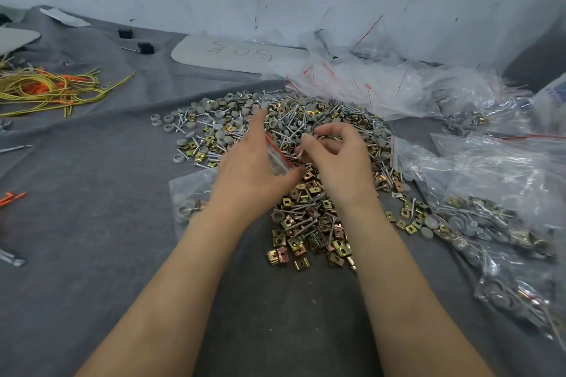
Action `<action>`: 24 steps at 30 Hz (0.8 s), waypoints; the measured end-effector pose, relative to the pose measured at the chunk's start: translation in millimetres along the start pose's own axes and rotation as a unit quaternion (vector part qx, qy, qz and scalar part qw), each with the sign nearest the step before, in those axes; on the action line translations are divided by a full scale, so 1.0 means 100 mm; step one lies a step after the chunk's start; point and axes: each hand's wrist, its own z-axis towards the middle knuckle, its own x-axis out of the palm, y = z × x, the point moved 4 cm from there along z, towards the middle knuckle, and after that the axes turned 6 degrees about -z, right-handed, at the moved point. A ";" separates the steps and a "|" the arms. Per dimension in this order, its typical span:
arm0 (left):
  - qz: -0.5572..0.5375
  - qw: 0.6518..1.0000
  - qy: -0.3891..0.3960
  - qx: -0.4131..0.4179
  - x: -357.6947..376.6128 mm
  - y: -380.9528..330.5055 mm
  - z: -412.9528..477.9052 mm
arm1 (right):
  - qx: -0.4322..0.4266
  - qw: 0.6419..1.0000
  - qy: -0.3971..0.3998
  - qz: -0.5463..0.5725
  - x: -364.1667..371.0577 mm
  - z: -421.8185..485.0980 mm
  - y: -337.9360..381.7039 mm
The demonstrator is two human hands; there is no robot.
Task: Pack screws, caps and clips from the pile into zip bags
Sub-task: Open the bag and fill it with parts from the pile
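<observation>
A big pile [294, 122] of silver screws, grey round caps and brass-coloured clips lies on the grey cloth. My left hand [248, 168] holds a small clear zip bag [277, 156] with a red strip, its mouth facing right. My right hand [337, 159] hovers over the pile beside the bag's mouth and pinches a screw [300, 152] between thumb and fingers. A partly filled zip bag [190, 196] lies under my left wrist.
Filled zip bags [490, 223] are heaped along the right side. Empty bags [367, 82] with red strips sit at the back right by the wall. Yellow and orange cords [49, 89] lie at the left. A grey board [239, 53] lies at the back.
</observation>
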 end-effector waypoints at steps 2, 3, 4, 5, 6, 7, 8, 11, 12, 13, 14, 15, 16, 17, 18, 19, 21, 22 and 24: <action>0.001 1.000 0.006 0.009 0.01 -0.02 0.00 | -0.005 0.999 0.052 0.012 0.11 -0.02 -0.01; 0.001 1.000 0.007 0.015 0.01 -0.03 0.01 | -0.008 0.996 0.084 0.006 0.14 -0.02 -0.01; -0.001 1.000 0.006 0.018 0.02 -0.04 0.00 | -0.012 0.994 0.107 -0.002 0.16 -0.02 -0.01; -0.004 1.000 0.005 0.020 0.01 -0.04 0.00 | -0.017 0.993 0.116 -0.010 0.15 -0.01 -0.02; -0.006 1.000 0.002 0.021 0.01 -0.04 0.00 | -0.016 0.994 0.110 -0.015 0.13 0.00 -0.02; -0.007 1.000 -0.003 0.021 0.00 -0.03 0.00 | -0.012 0.996 0.090 -0.018 0.09 0.01 -0.03; -0.009 1.000 -0.010 0.021 -0.01 -0.03 0.00 | -0.004 0.998 0.064 -0.017 0.05 0.03 -0.04; -0.033 0.998 -0.036 0.026 -0.06 -0.03 0.01 | 0.029 1.000 -0.008 -0.005 -0.08 0.07 -0.08; -0.048 0.997 -0.046 0.028 -0.09 -0.04 0.01 | 0.036 0.999 -0.020 0.002 -0.10 0.08 -0.09; -0.069 0.995 -0.061 0.032 -0.12 -0.06 0.02 | 0.044 0.999 -0.028 0.008 -0.12 0.08 -0.10; -0.099 0.991 -0.078 0.033 -0.17 -0.09 0.02 | 0.047 0.998 -0.029 0.015 -0.13 0.07 -0.10; -0.143 0.984 -0.097 0.035 -0.23 -0.14 0.01 | 0.049 0.998 -0.024 0.024 -0.12 0.06 -0.09; -0.189 0.973 -0.126 0.044 -0.31 -0.19 0.00 | 0.047 0.998 -0.014 0.035 -0.10 0.05 -0.07; -0.231 0.957 -0.163 0.061 -0.40 -0.25 -0.01 | 0.043 0.998 -0.001 0.052 -0.08 0.03 -0.04; -0.264 0.940 -0.201 0.080 -0.47 -0.30 -0.02 | 0.033 0.997 0.019 0.070 -0.05 0.01 0.00; -0.287 0.926 -0.230 0.090 -0.53 -0.35 -0.03 | 0.022 0.994 0.049 0.096 -0.02 -0.02 0.06; -0.321 0.913 -0.237 0.082 -0.55 -0.48 -0.01 | -0.008 0.980 0.122 0.158 0.07 -0.05 0.21; -0.330 0.915 -0.221 0.070 -0.51 -0.53 0.01 | -0.029 0.971 0.158 0.176 0.11 -0.09 0.32; -0.377 0.910 -0.165 0.040 -0.40 -0.64 0.05 | -0.078 0.963 0.199 0.166 0.19 -0.16 0.52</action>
